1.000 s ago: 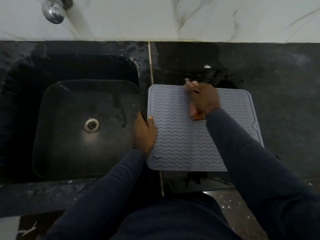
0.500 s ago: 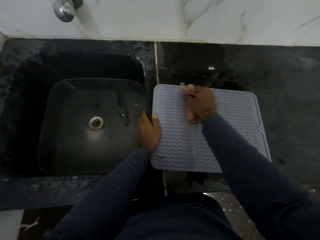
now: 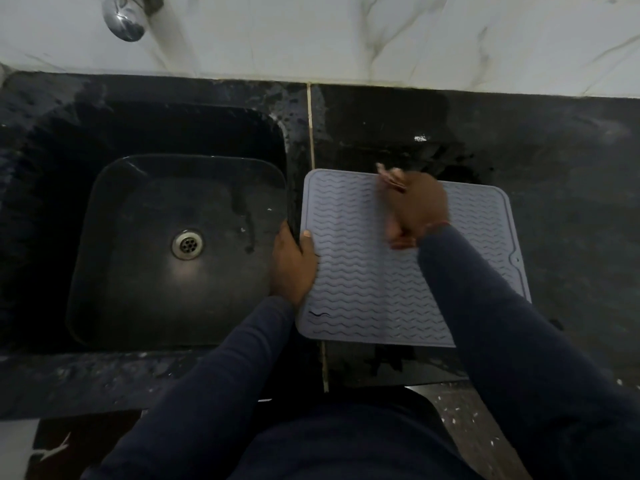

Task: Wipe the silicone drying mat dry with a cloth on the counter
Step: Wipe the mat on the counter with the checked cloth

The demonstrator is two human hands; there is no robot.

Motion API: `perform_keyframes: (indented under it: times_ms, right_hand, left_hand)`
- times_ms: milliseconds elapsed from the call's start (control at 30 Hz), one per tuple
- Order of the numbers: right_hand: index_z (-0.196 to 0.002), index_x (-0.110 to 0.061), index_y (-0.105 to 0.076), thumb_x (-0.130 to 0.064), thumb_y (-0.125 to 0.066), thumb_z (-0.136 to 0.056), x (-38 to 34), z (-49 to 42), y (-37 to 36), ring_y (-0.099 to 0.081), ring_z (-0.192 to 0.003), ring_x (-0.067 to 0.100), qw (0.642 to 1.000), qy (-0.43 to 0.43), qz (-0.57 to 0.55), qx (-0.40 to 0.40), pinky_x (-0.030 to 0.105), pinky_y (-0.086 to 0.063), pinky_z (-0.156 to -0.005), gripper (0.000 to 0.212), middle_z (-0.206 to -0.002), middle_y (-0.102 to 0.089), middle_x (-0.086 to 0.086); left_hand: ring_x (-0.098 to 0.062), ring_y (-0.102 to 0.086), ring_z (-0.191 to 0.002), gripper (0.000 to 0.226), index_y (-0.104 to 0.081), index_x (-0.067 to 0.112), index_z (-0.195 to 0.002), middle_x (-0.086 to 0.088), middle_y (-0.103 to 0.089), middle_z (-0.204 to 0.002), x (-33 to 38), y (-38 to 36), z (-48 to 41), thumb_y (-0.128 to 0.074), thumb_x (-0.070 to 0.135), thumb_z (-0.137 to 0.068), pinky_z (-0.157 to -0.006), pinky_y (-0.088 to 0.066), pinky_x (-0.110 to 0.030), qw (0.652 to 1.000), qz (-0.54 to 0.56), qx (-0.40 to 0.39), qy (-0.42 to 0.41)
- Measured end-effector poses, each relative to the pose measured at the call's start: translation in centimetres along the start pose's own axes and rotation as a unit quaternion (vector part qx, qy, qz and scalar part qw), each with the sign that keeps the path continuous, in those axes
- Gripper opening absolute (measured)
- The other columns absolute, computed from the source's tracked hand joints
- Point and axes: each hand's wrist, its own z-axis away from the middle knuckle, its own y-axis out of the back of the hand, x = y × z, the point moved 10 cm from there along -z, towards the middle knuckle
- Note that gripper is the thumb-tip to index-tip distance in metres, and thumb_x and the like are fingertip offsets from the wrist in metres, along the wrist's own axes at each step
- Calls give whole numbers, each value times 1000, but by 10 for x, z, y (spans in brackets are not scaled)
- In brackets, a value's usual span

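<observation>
A grey silicone drying mat [image 3: 360, 271] with wavy ridges lies flat on the black counter, just right of the sink. My left hand [image 3: 294, 265] grips the mat's left edge, thumb on top. My right hand [image 3: 415, 206] is near the mat's far edge and holds a small reddish-brown cloth [image 3: 398, 242] pressed onto the mat. Most of the cloth is hidden under the hand; bits show at the fingertips and by the wrist.
A black square sink [image 3: 104, 244] with a metal drain [image 3: 187, 244] takes up the left. A chrome tap [image 3: 124, 19] sticks out from the white marble wall. Black counter [image 3: 571, 202] runs right of and behind the mat, wet-looking behind it.
My right hand with the cloth has shifted slightly left along the mat's far edge. My left hand keeps its grip on the left edge. The camera has drifted a little.
</observation>
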Motion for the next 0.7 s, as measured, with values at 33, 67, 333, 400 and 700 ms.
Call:
perform_keyframes:
  times_ms: [33, 67, 333, 400, 700]
  right_hand:
    - [-93, -14, -71, -44, -53, -93, 20, 5, 9, -64, -83, 27, 999, -32, 23, 25, 27, -40, -66, 35, -84, -68, 6]
    - [-95, -12, -71, -42, -54, -93, 27, 11, 10, -65, -86, 29, 997, -49, 44, 42, 28, -41, -68, 35, -88, -69, 8]
    - [-99, -13, -69, -28, -54, -95, -113, 38, -71, -62, -91, 23, 987, 148, 35, -49, 28, -42, -72, 22, -98, -66, 6]
    - [-98, -15, -71, -41, -51, -97, -94, 34, -54, -60, -87, 18, 986, 144, -24, -79, 29, -42, -74, 32, -91, -66, 1]
    - [-106, -12, -67, -38, -50, -96, -26, 22, -30, -65, -95, 28, 999, -7, 32, 43, 33, -47, -76, 33, -105, -65, 10]
  left_hand:
    - [-24, -43, -130, 65, -28, 11, -147, -11, -43, -144, -1, 0, 0, -32, 50, -96, -110, -35, -47, 1000, -4, 2, 3]
    - [-24, -42, -130, 65, -27, 10, -147, -12, -42, -145, -2, 0, 0, -32, 50, -96, -111, -34, -46, 1000, -7, 6, 5]
    - [-25, -48, -125, 63, -37, 10, -140, -12, -49, -139, -2, 3, -1, -34, 52, -93, -106, -40, -48, 1000, 6, 5, 12]
    - [-24, -48, -125, 61, -36, 12, -142, -10, -49, -139, -1, 1, 0, -35, 51, -95, -107, -39, -48, 1000, 8, -5, 9]
    - [-23, -48, -123, 50, -37, 11, -141, -10, -49, -137, 3, 2, 2, -36, 40, -100, -106, -38, -39, 1000, 0, 3, -7]
